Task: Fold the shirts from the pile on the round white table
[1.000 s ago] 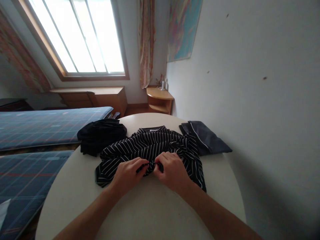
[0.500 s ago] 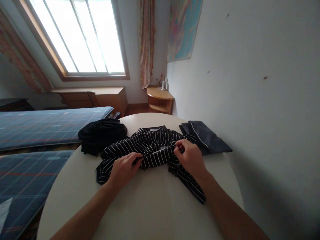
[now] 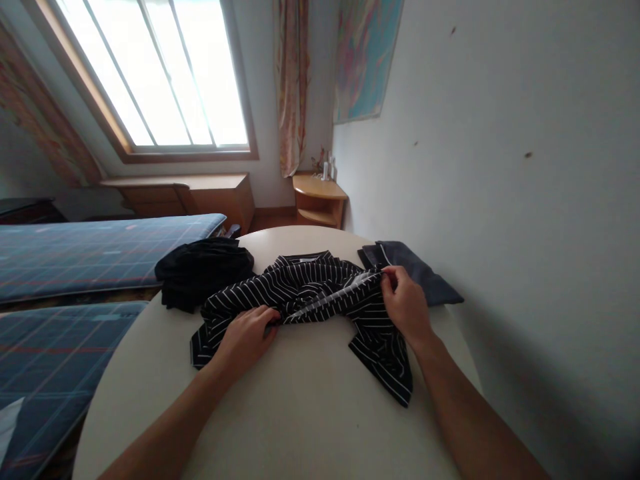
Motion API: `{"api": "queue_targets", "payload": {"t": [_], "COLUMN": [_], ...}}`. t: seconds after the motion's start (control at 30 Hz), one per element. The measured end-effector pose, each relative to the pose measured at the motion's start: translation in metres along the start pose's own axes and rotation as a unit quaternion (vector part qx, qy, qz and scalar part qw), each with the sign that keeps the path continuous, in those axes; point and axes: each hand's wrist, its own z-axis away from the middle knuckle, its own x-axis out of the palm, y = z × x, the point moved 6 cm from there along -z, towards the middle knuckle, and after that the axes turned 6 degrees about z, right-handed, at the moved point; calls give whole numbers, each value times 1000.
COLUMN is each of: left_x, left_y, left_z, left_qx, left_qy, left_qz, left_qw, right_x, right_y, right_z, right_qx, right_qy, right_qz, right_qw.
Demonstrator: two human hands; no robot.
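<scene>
A black shirt with white stripes [image 3: 300, 283] lies bunched on the round white table [image 3: 300, 400], its collar at the far side. My left hand [image 3: 249, 339] is closed on the shirt's near edge, left of the middle. My right hand [image 3: 406, 301] pinches the same edge farther right and holds it up, so the cloth is stretched between both hands and a pale strip of the inside shows. One striped sleeve hangs toward me below my right hand; the other lies by my left wrist.
A heap of black cloth [image 3: 203, 270] lies at the table's left edge. Folded dark grey clothing [image 3: 423, 270] sits at the right, near the white wall [image 3: 540, 220]. Blue plaid mattresses [image 3: 100, 253] stand on the left; a small corner shelf [image 3: 320, 188] is beyond the table.
My right hand has moved right and slightly away from me, drawing the shirt's edge taut. My left hand has shifted slightly left. The right sleeve has spread wider.
</scene>
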Motion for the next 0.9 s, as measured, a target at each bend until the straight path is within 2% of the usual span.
{"api": "queue_targets", "payload": {"t": [0.07,0.13,0.37,0.53,0.63,0.7,0.9], "left_x": [1,-2,-36,-57,-58,-54,-25], "left_y": [-1,-2,-5,5,5,2,1], "left_z": [0,-1,4,8,6,4,0], "left_qx": [0,-7,-31,-4,5,1,-8], "left_qy": [-6,12,191,260,250,223,43], "left_qz": [-1,1,48,57,55,54,59], "left_qw": [1000,1000,980,964,967,973,997], "right_x": [0,0,-8,-13,-13,-12,1], "right_y": [0,0,2,2,1,2,5], "right_z": [0,0,-2,-2,-1,-2,-5], "right_qx": [1,5,9,18,22,21,-13], "right_qy": [3,0,27,47,41,35,-29], "right_qz": [-11,-24,-85,-115,-126,-129,-140], "right_qw": [1000,1000,996,992,991,991,990]}}
